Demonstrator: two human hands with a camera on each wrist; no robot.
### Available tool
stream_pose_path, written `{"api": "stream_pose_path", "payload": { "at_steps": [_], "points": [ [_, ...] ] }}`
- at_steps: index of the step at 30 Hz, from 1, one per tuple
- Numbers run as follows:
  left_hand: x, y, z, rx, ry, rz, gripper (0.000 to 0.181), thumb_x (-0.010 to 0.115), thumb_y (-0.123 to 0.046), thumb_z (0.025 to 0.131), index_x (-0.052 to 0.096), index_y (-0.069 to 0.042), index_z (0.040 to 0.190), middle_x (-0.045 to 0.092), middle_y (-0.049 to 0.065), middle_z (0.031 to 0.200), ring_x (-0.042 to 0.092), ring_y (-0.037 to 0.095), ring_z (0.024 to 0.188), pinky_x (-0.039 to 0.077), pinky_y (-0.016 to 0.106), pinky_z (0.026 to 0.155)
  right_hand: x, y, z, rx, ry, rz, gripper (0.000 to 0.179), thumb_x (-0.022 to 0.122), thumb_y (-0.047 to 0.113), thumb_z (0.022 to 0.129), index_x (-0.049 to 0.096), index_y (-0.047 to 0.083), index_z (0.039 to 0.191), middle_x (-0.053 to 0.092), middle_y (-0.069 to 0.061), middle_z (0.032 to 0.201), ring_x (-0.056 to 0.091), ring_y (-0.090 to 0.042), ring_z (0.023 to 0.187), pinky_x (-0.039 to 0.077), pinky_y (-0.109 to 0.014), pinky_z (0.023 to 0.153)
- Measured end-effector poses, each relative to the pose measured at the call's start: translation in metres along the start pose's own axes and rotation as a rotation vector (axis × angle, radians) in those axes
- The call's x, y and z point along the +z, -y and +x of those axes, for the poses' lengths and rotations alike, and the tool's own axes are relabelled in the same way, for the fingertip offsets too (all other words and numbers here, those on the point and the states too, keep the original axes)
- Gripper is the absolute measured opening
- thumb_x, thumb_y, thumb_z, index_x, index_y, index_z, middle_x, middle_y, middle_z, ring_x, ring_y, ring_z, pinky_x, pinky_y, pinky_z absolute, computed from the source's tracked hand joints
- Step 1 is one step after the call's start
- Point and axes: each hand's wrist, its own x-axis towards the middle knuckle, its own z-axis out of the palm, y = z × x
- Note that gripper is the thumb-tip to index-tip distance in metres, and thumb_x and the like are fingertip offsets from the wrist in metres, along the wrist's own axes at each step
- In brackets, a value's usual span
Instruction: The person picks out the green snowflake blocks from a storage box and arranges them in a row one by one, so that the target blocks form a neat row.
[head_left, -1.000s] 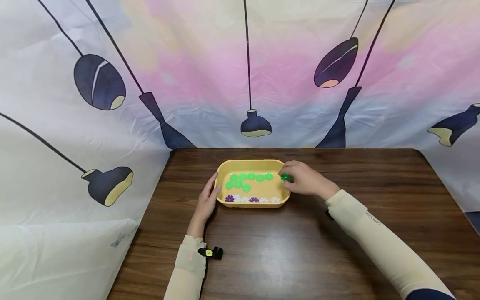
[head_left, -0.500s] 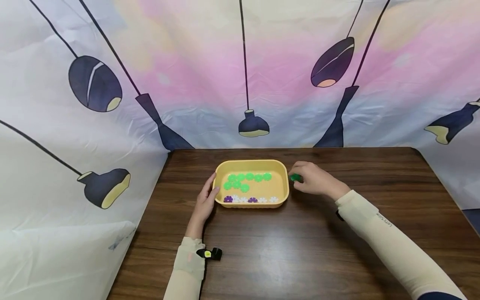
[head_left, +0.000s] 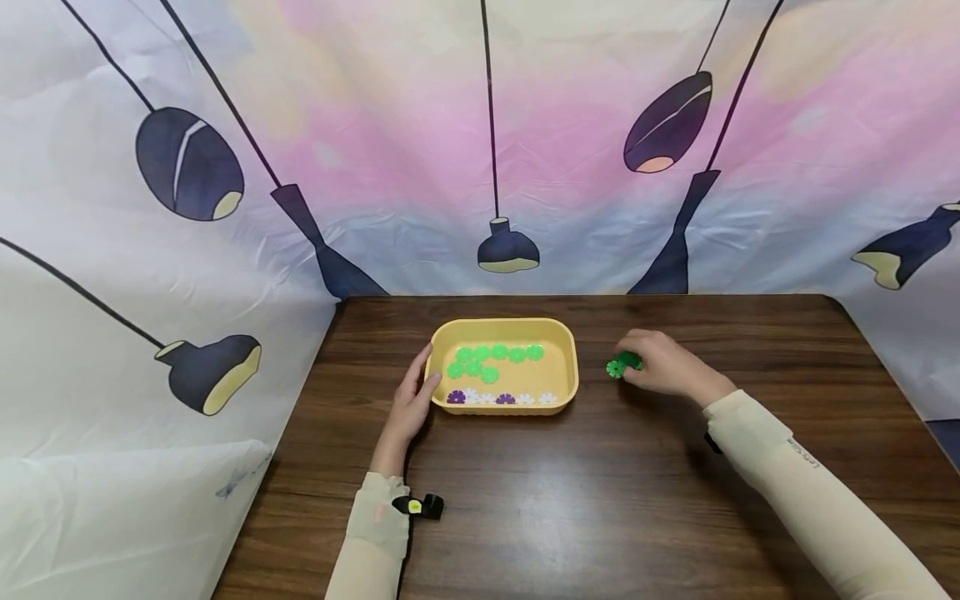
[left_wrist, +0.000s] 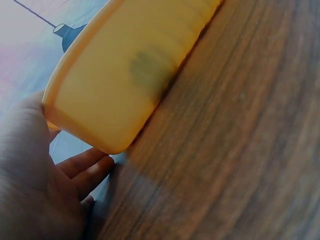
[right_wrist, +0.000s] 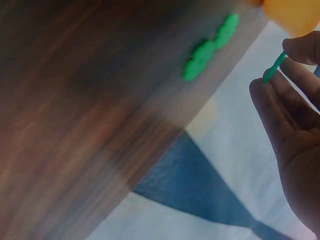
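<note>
- Rightward from the yellow tray (head_left: 534, 382), the right hand (head_left: 663, 365) has moved; it pinches one green disc (right_wrist: 274, 68) over the brown wooden table (head_left: 525, 500).
- Left hand (head_left: 410, 410) holds the tray's left end, on the table.
- Behind, wrinkled cloth (head_left: 390, 100) hangs, printed with dark lamps (head_left: 508, 247).

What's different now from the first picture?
The right hand moved right, from the edge of the yellow tray to out over the table, carrying a green flower piece. Two other green pieces now show on the table; the hand may have hidden them before. The left hand still holds the tray's left end, and the flowers inside look unchanged.
</note>
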Motion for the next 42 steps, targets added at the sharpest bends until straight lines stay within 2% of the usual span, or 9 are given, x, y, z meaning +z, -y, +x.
{"api": "stream_pose_path", "payload": {
  "at_steps": [7, 11, 17, 19, 26, 32, 37, 42],
  "points": [
    [0.001, -0.001, -0.001, 0.028, -0.015, 0.014, 0.057, 0.054, -0.023, 0.112, 0.037, -0.013, 0.165, 0.033, 0.01, 0.17, 0.025, 0.031, 0.158, 0.02, 0.053, 0.126, -0.002, -0.016, -0.015, 0.047, -0.002, -0.01, 0.025, 0.074, -0.002, 0.091, 0.074, -0.005, 0.116, 0.07, -0.015, 0.108, 0.063, -0.018, 0.083, 0.054, -0.04, 0.071],
    [0.001, -0.001, 0.0, 0.023, -0.019, 0.012, 0.056, 0.054, -0.024, 0.112, 0.037, -0.016, 0.165, 0.035, 0.007, 0.17, 0.026, 0.028, 0.158, 0.021, 0.05, 0.126, -0.001, -0.024, -0.022, 0.068, 0.01, -0.025, 0.026, 0.074, -0.001, 0.091, 0.074, -0.006, 0.117, 0.07, -0.017, 0.109, 0.066, -0.021, 0.088, 0.056, -0.041, 0.073],
    [0.003, -0.002, 0.003, 0.0, 0.0, 0.01, 0.057, 0.052, -0.02, 0.113, 0.033, -0.011, 0.166, 0.031, 0.009, 0.171, 0.023, 0.03, 0.159, 0.018, 0.05, 0.127, 0.0, -0.035, -0.029, 0.099, 0.015, -0.036, 0.028, 0.076, 0.0, 0.09, 0.073, -0.008, 0.117, 0.07, -0.017, 0.107, 0.066, -0.026, 0.089, 0.056, -0.044, 0.074],
    [0.003, -0.007, 0.003, -0.011, 0.012, 0.006, 0.058, 0.052, -0.019, 0.113, 0.033, -0.01, 0.167, 0.03, 0.01, 0.171, 0.022, 0.031, 0.159, 0.017, 0.05, 0.127, 0.0, -0.038, -0.032, 0.108, 0.017, -0.035, 0.027, 0.077, 0.0, 0.09, 0.073, -0.008, 0.116, 0.07, -0.018, 0.107, 0.068, -0.029, 0.091, 0.057, -0.047, 0.076],
    [0.002, -0.043, -0.006, -0.011, 0.052, -0.001, 0.058, 0.054, -0.016, 0.111, 0.033, -0.004, 0.165, 0.031, 0.018, 0.17, 0.025, 0.035, 0.157, 0.022, 0.052, 0.126, 0.003, -0.044, -0.037, 0.138, 0.015, -0.039, 0.027, 0.078, 0.003, 0.091, 0.073, -0.008, 0.115, 0.07, -0.021, 0.11, 0.069, -0.037, 0.097, 0.058, -0.053, 0.08],
    [0.003, -0.043, -0.009, -0.007, 0.052, -0.042, 0.059, 0.054, -0.015, 0.111, 0.033, -0.005, 0.165, 0.03, 0.018, 0.17, 0.024, 0.035, 0.157, 0.023, 0.052, 0.125, 0.004, -0.045, -0.036, 0.173, 0.01, -0.054, 0.027, 0.077, 0.006, 0.092, 0.073, -0.008, 0.115, 0.069, -0.02, 0.108, 0.068, -0.036, 0.095, 0.057, -0.054, 0.081],
    [0.002, -0.041, -0.009, -0.014, 0.056, -0.032, 0.06, 0.055, -0.016, 0.111, 0.033, -0.005, 0.165, 0.031, 0.017, 0.17, 0.025, 0.035, 0.157, 0.024, 0.052, 0.125, 0.005, -0.043, -0.034, 0.203, 0.017, -0.052, 0.026, 0.076, 0.005, 0.092, 0.074, -0.008, 0.114, 0.069, -0.02, 0.107, 0.067, -0.038, 0.097, 0.056, -0.055, 0.082],
    [0.001, -0.039, -0.011, -0.022, 0.032, -0.032, 0.06, 0.056, -0.018, 0.111, 0.034, -0.006, 0.165, 0.032, 0.017, 0.17, 0.026, 0.034, 0.157, 0.024, 0.05, 0.125, 0.007, -0.041, -0.031, 0.21, 0.027, -0.03, 0.026, 0.073, 0.005, 0.094, 0.073, -0.01, 0.115, 0.068, -0.022, 0.109, 0.067, -0.042, 0.101, 0.056, -0.057, 0.085]
  ]
}}
